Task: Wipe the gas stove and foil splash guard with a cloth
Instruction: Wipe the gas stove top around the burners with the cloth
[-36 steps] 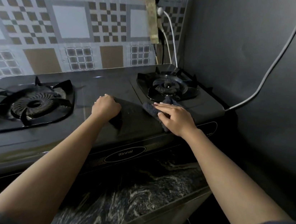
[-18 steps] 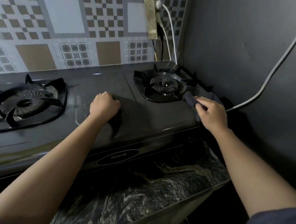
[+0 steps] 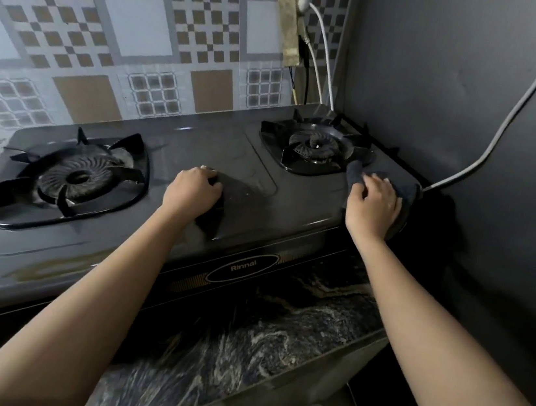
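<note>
Our right hand (image 3: 373, 206) grasps the bunched dark grey cloth (image 3: 353, 175), fingers curled over it and pressing it onto the near right corner of the dark grey two-burner gas stove (image 3: 294, 203). The cloth lies just beside the black right burner (image 3: 315, 146), its front fold touching the edge of that burner's tray. Our left hand (image 3: 193, 189) is clenched in a fist, knuckles down on the stove top between the two burners. We see nothing held in it, and it seems to be steadying the stove.

We judge the step in hand to be wiping the stove top around the right burner. The black left burner (image 3: 76, 174) and the panel around it look to be ahead of us, and so does the silver foil splash guard with its brown and white checked pattern (image 3: 129, 31), which stands behind the stove, well apart from the cloth.

The next move calls for keeping the cloth pressed flat and steering it round the burner's prongs, which could snag a fold. Behind the right burner a white cable (image 3: 323, 56) hangs down the guard, and a grey cable (image 3: 510, 108) crosses the side wall — both worth keeping clear of. The stove sits on a dark marbled surface (image 3: 260, 331).
</note>
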`<state>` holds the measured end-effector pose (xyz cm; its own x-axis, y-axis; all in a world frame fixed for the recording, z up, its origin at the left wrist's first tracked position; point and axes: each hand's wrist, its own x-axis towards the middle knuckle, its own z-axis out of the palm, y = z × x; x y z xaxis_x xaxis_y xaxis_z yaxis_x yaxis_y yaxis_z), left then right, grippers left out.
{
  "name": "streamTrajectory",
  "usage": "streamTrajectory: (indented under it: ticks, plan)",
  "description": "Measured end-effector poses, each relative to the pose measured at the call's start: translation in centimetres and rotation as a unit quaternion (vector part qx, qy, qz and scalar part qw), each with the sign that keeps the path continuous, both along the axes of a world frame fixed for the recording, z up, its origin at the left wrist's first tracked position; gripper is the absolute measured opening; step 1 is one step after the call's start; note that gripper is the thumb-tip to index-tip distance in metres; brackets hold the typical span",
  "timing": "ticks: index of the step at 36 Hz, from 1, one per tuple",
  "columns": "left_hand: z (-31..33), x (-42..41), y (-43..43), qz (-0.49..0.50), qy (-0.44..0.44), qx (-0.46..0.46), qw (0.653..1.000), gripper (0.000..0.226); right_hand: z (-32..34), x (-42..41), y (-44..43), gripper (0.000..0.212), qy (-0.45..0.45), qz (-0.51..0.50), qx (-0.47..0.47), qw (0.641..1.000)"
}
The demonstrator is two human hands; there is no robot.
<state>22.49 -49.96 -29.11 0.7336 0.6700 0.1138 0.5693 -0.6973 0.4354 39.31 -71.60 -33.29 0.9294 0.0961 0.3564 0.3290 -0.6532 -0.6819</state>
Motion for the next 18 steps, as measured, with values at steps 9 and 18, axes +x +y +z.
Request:
streamTrajectory:
  ticks: [9,18]
  plan:
    - [0.2,-2.8,1.5,-0.034,0.019,-0.013,0.999,0.042,-0.2,-5.9,3.7,0.039,0.003,-0.005,0.004,1.000]
    - [0.3,-5.7,1.5,-0.050,-0.001,0.020,0.999,0.032,-0.4,-11.7,6.6,0.039,-0.012,0.019,-0.019,1.000]
